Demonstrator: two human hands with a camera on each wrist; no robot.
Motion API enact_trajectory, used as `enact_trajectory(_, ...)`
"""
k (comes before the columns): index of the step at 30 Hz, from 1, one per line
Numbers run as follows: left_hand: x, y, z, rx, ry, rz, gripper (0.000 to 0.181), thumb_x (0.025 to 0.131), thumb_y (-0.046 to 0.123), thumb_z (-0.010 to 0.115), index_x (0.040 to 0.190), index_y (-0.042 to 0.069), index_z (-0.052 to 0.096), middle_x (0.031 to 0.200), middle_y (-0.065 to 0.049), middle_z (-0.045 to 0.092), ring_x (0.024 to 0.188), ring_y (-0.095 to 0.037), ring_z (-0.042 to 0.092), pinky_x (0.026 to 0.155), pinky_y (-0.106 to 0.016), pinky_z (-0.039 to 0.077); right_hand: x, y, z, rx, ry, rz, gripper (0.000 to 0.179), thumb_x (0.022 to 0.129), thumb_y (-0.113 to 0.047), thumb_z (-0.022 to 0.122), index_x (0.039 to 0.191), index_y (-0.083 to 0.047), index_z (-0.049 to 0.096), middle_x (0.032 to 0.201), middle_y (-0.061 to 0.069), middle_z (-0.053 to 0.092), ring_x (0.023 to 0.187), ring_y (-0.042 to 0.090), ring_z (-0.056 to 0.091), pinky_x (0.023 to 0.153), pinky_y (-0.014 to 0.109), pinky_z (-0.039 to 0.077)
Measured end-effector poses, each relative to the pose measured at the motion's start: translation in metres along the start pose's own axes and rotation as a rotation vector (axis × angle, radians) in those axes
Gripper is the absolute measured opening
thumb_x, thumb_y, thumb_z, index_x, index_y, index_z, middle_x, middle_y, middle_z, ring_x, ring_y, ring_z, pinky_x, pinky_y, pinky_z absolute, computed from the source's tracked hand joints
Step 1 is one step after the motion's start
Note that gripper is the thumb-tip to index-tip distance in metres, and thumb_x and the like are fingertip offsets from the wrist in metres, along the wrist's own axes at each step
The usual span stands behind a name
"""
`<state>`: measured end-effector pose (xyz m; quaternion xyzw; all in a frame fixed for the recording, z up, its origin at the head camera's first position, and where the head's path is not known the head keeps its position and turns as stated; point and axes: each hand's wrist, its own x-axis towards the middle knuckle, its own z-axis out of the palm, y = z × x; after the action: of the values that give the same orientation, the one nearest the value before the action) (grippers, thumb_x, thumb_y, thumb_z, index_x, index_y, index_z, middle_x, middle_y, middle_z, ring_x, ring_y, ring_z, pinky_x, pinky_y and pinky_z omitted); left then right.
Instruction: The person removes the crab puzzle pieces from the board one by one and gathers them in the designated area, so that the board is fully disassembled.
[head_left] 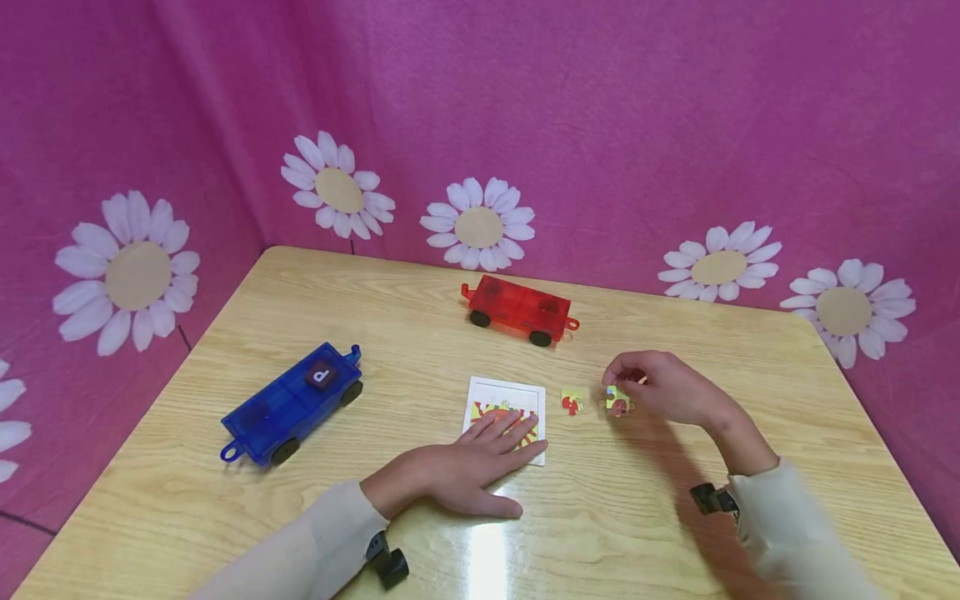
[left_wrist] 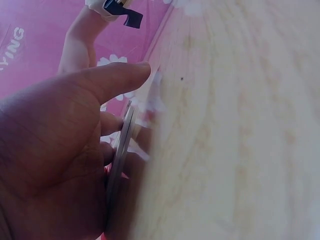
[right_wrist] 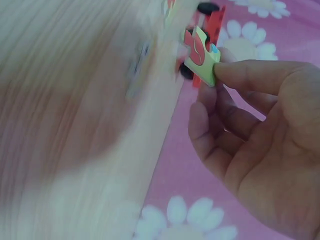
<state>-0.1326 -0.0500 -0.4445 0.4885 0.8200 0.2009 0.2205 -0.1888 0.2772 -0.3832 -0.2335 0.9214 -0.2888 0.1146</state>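
Assembly seemed underway: right of centre, the right hand (head_left: pixel 671 386) pinched a jigsaw piece (right_wrist: pixel 201 59), next likely needed at the central tray (head_left: pixel 517 392) under the outspread left hand (head_left: pixel 474 471).

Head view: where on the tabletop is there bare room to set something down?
Bare tabletop lies between the blue wagon and the puzzle tray, and right of the red wagon, beyond the right hand. Crowded: the tray under the left hand, the loose piece, the held piece.
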Motion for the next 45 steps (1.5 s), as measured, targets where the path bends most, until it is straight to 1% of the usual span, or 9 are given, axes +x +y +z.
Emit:
enact_trajectory(6,-0.001,0.0,-0.001,0.002,-0.008,-0.002,0.083,0.104,0.047,0.057,0.167,0.017,0.014,0.172,-0.008,-0.006,0.155,-0.026,-0.014,0.122,-0.048,-0.006,-0.011,0.017,-0.012,-0.015,-0.058,0.05,0.018,0.097,0.005,0.06,0.1,-0.008,0.073,0.092,-0.001,0.067,0.087,0.019,0.058,0.078,0.034,0.051)
enact_trajectory(11,-0.001,-0.001,-0.001,0.0,-0.01,0.0,0.082,0.103,0.047,0.057,0.167,0.016,0.015,0.172,-0.008,-0.005,0.155,-0.025,-0.013,0.122,-0.048,-0.006,-0.015,0.031,-0.019,-0.026,-0.062,0.081,0.018,0.097,0.005,0.061,0.101,-0.007,0.073,0.096,0.0,0.068,0.089,0.02,0.058,0.079,0.037,0.051)
enact_trajectory(13,0.0,-0.001,-0.001,-0.003,-0.009,0.0,0.082,0.103,0.047,0.057,0.167,0.016,0.015,0.172,-0.008,-0.005,0.155,-0.025,-0.013,0.122,-0.048,-0.006,-0.016,0.036,-0.021,-0.033,-0.064,0.085,0.017,0.098,0.004,0.061,0.102,-0.007,0.073,0.097,0.0,0.068,0.089,0.02,0.058,0.079,0.037,0.051)
enact_trajectory(19,0.001,-0.001,0.001,-0.005,-0.007,0.007,0.083,0.103,0.047,0.057,0.167,0.017,0.015,0.172,-0.008,-0.006,0.155,-0.025,-0.014,0.122,-0.048,-0.007,-0.016,0.052,-0.022,-0.006,-0.106,0.107,0.015,0.099,0.002,0.061,0.102,-0.006,0.073,0.095,0.0,0.068,0.088,0.019,0.057,0.079,0.034,0.05)
enact_trajectory(23,0.001,-0.001,0.001,-0.003,-0.007,0.005,0.083,0.103,0.047,0.057,0.167,0.017,0.015,0.172,-0.007,-0.007,0.155,-0.025,-0.014,0.122,-0.047,-0.007,-0.017,0.06,-0.022,-0.015,-0.106,0.104,0.013,0.099,0.002,0.061,0.103,-0.005,0.072,0.095,0.0,0.067,0.089,0.018,0.057,0.08,0.033,0.05)
enact_trajectory(27,0.0,-0.001,0.0,-0.001,-0.008,-0.001,0.083,0.103,0.047,0.058,0.167,0.017,0.015,0.172,-0.007,-0.006,0.155,-0.024,-0.014,0.122,-0.047,-0.007,-0.017,0.064,-0.022,-0.021,-0.111,0.105,0.012,0.099,0.002,0.062,0.103,-0.004,0.071,0.095,0.0,0.066,0.09,0.019,0.056,0.08,0.034,0.049)
enact_trajectory(35,0.0,0.0,0.0,0.002,-0.01,-0.004,0.083,0.103,0.047,0.058,0.167,0.017,0.015,0.172,-0.007,-0.006,0.155,-0.025,-0.014,0.122,-0.047,-0.007,-0.018,0.066,-0.02,-0.017,-0.113,0.122,0.01,0.099,0.001,0.063,0.104,-0.003,0.071,0.095,0.0,0.066,0.089,0.019,0.056,0.08,0.035,0.049)
enact_trajectory(41,0.0,0.0,-0.001,-0.001,-0.007,-0.001,0.082,0.103,0.047,0.058,0.167,0.016,0.016,0.172,-0.008,-0.005,0.156,-0.025,-0.013,0.122,-0.048,-0.007,-0.018,0.067,-0.019,-0.019,-0.091,0.129,0.011,0.099,0.001,0.064,0.104,-0.005,0.071,0.098,0.001,0.067,0.09,0.019,0.056,0.083,0.036,0.05)
enact_trajectory(45,0.0,0.0,-0.001,-0.002,-0.006,0.001,0.082,0.103,0.047,0.058,0.167,0.016,0.016,0.172,-0.008,-0.005,0.156,-0.026,-0.013,0.122,-0.048,-0.006,-0.019,0.067,-0.019,-0.025,-0.072,0.128,0.012,0.099,0.002,0.063,0.104,-0.006,0.072,0.099,0.001,0.067,0.09,0.02,0.057,0.082,0.036,0.051)
